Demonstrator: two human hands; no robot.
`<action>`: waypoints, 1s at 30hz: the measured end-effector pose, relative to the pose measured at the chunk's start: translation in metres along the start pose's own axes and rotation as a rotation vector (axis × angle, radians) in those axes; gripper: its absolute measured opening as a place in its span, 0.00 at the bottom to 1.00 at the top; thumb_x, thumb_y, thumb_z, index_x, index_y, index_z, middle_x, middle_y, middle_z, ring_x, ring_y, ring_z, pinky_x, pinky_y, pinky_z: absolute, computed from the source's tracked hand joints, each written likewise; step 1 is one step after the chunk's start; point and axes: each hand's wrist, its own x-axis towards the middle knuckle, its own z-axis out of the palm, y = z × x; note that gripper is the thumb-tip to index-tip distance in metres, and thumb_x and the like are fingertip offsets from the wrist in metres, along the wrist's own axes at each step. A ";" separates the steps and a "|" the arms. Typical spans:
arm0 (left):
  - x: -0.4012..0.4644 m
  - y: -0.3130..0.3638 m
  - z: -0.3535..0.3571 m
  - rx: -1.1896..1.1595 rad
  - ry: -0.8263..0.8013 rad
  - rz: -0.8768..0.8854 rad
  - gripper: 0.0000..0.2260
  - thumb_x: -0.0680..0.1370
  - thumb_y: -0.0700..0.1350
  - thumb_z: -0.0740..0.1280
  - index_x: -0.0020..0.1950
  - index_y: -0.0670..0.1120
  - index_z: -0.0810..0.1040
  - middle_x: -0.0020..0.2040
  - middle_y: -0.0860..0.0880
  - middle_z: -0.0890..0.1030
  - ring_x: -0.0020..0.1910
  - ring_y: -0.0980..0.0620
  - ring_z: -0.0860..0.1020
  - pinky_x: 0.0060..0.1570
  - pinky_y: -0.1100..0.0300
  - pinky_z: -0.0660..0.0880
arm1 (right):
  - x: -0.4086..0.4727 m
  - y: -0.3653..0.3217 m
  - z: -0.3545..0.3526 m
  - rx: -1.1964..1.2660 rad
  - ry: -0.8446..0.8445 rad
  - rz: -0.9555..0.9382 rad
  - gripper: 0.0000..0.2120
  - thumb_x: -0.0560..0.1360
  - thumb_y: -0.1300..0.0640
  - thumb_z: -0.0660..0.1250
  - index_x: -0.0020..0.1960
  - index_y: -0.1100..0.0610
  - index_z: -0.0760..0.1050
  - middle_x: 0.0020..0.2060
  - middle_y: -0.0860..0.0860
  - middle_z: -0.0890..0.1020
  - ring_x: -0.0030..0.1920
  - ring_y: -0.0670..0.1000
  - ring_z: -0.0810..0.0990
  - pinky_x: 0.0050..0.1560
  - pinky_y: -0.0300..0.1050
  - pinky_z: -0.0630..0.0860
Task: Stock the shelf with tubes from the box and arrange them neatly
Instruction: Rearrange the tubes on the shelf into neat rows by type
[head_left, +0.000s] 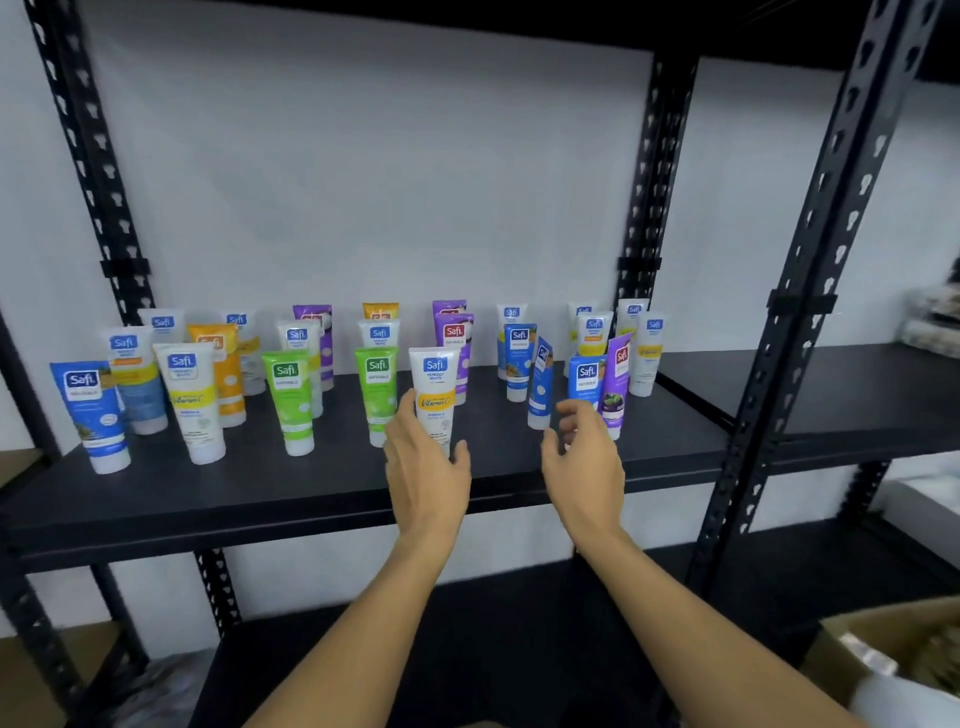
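The left hand (426, 457) wraps the lower part of a white tube (434, 397) with a yellow band, fingers curled round it from the left with the thumb side near its base. The tube stands upright on its cap near the front of the shelf (260, 499), long axis vertical, printed face toward the camera. The right hand (582, 452) holds nothing: its fingers are loosely curled and spread, hovering just in front of a tilted blue tube (540, 384) and a purple tube (615, 384) that leans against its neighbours.

That lean is what the next move likely turns on. The blue tube lies straight ahead of the right hand and slightly to the left of its fingertips, its top tipped to the right, so the right hand is clearly the nearer one for straightening it. Whether the fingers already touch it cannot be told.

Both forearms reach up and forward from below, roughly parallel, wrists level with the shelf's front edge.

Further out, green tubes (288, 405) stand just left of the held one, with more rows behind. A cardboard box (893, 644) sits low at the right.
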 end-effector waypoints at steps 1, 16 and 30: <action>-0.002 0.000 0.003 0.027 0.013 0.018 0.38 0.73 0.43 0.74 0.75 0.49 0.55 0.69 0.44 0.67 0.66 0.44 0.69 0.60 0.46 0.74 | 0.000 0.005 -0.001 0.013 0.013 0.004 0.15 0.77 0.56 0.69 0.62 0.49 0.71 0.53 0.45 0.78 0.53 0.46 0.78 0.45 0.44 0.79; 0.009 -0.013 0.012 0.054 -0.002 -0.017 0.34 0.74 0.40 0.73 0.73 0.50 0.57 0.66 0.46 0.73 0.62 0.46 0.76 0.53 0.47 0.79 | -0.005 0.041 0.010 -0.067 -0.014 0.068 0.17 0.77 0.54 0.70 0.62 0.53 0.70 0.59 0.51 0.75 0.61 0.47 0.73 0.48 0.45 0.79; -0.029 0.016 0.034 0.171 0.075 0.069 0.30 0.73 0.46 0.72 0.71 0.46 0.63 0.70 0.42 0.67 0.66 0.42 0.68 0.58 0.47 0.73 | 0.025 0.055 -0.017 -0.011 0.052 0.012 0.13 0.77 0.54 0.69 0.58 0.53 0.70 0.56 0.49 0.78 0.54 0.47 0.79 0.48 0.54 0.81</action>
